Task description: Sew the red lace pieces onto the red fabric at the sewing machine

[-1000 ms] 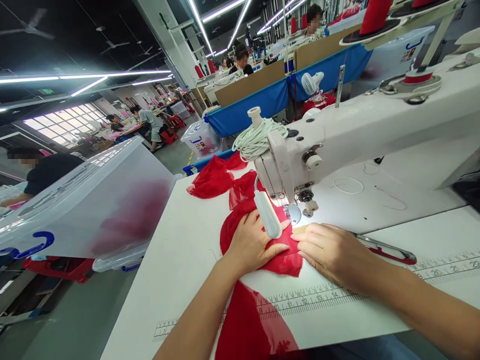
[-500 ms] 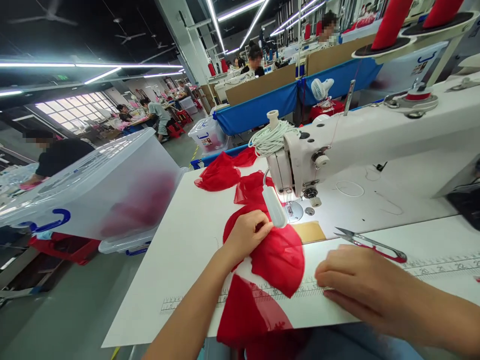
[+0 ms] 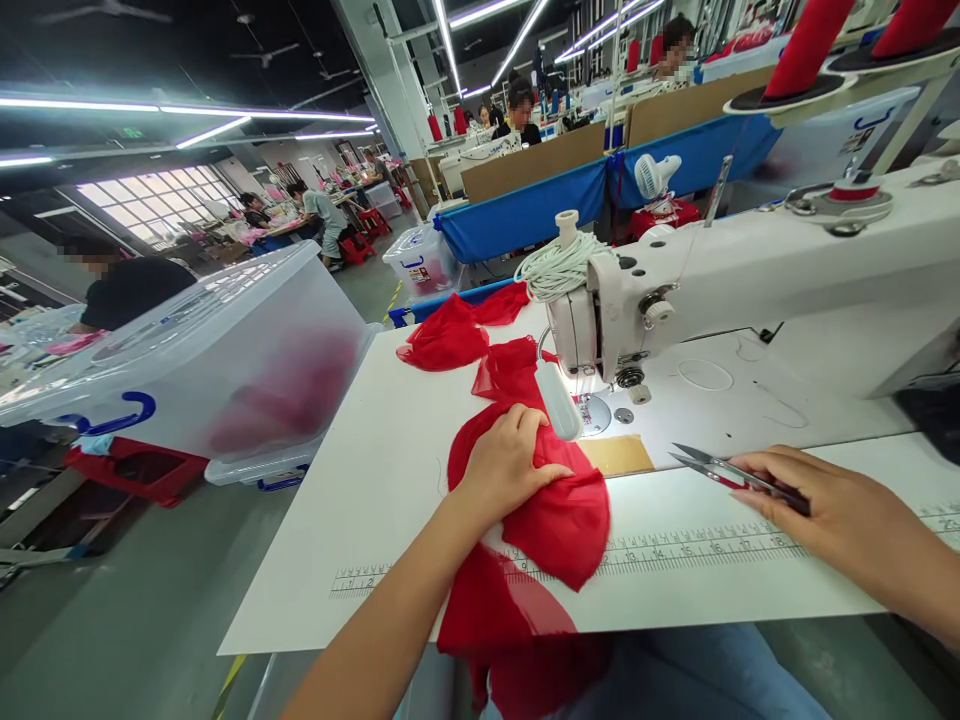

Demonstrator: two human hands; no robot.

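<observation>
My left hand (image 3: 510,458) rests on a piece of sheer red fabric (image 3: 566,525), its thumb spread away from the fingers. The fabric runs in gathered pieces along the table, and its near end hangs over the front edge. At the right, my right hand (image 3: 814,495) is closed around the thread snips (image 3: 739,475), whose blades point left. Just beyond my left hand stands the white sewing machine (image 3: 720,285). Its needle area is partly hidden by a small white lamp (image 3: 559,400).
A printed ruler scale (image 3: 675,548) runs along the front of the white table (image 3: 337,510). A tan patch (image 3: 622,455) lies by the needle plate. Clear plastic bins (image 3: 255,370) stand at the left. Red thread cones (image 3: 806,50) rise at upper right. Other people sit farther back.
My right hand has moved right and taken hold of the snips, which lay on the table. My left hand has shifted slightly over the fabric, its thumb now spread from the fingers.
</observation>
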